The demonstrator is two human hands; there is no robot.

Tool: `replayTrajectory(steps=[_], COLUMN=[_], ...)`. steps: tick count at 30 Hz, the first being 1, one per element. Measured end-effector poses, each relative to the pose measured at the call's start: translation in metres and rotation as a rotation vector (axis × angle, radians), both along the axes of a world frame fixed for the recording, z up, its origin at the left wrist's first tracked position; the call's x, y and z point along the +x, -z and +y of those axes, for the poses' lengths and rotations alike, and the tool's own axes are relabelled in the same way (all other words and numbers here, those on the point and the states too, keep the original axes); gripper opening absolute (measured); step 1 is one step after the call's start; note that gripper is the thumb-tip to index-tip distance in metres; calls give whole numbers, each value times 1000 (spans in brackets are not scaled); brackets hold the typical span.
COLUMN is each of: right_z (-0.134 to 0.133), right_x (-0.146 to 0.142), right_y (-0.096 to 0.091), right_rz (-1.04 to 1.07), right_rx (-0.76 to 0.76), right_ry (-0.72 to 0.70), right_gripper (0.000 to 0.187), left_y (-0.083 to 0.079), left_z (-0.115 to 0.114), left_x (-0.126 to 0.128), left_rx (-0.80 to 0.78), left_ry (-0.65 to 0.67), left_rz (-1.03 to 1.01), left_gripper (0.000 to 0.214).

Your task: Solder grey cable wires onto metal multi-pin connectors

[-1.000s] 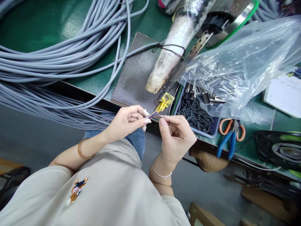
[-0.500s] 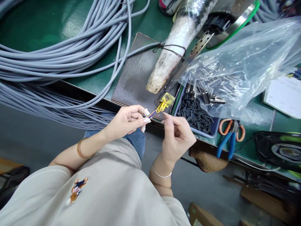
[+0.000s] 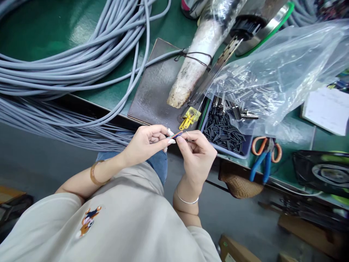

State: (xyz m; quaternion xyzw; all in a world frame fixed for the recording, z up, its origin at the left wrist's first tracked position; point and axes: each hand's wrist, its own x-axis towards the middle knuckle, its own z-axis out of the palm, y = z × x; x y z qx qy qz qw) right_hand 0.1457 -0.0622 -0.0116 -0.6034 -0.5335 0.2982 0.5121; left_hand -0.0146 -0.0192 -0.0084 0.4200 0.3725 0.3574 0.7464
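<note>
Thin coloured wires (image 3: pixel 176 135), orange, blue and others, run between my two hands just off the bench's front edge. My left hand (image 3: pixel 148 142) is closed on them, with white wrapping on some fingertips. My right hand (image 3: pixel 197 151) pinches the wires' other end between thumb and forefinger. Just beyond the fingers, a small yellow tool (image 3: pixel 187 122) lies on a yellow pad (image 3: pixel 193 114) at the edge of a dark metal plate (image 3: pixel 152 87). Inside my grips, the wire ends are hidden.
Grey cable coils (image 3: pixel 81 72) fill the left. A white-wrapped tube (image 3: pixel 188 69) points at the plate. Right of it stands a blue tray (image 3: pixel 234 153) of short black pieces, under a clear plastic bag (image 3: pixel 297 69) of metal connectors. Pliers (image 3: pixel 265 156) hang over the bench edge.
My right hand has moved left to meet the wires and now pinches them; before, it was apart from them. My left hand has hardly moved.
</note>
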Motion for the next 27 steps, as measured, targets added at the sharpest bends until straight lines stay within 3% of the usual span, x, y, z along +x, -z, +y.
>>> replayTrajectory(steps=[9,16,21,24,27], right_z=[2,1,-2,-4,-5], right_x=[4,5,7,5,3], right_y=[1,-8,-11,-10,-9], right_rz=[36,-135,-350,-493,-503], right_rx=[-18,-14,149,251,283], right_ry=[-30,-36,-78,-78,-72], right_gripper=[6,11,11,16,15], left_y=[4,7,10,11,9], left_z=[-2,-4,-5,-2,0], left_x=[-1,0,0,-1,-3], left_rx=[49,157,203,137,43], left_ry=[12,16,14,-1,-13], left_rz=[24,125,189,121,21], left_gripper=[28,20,19,24,30])
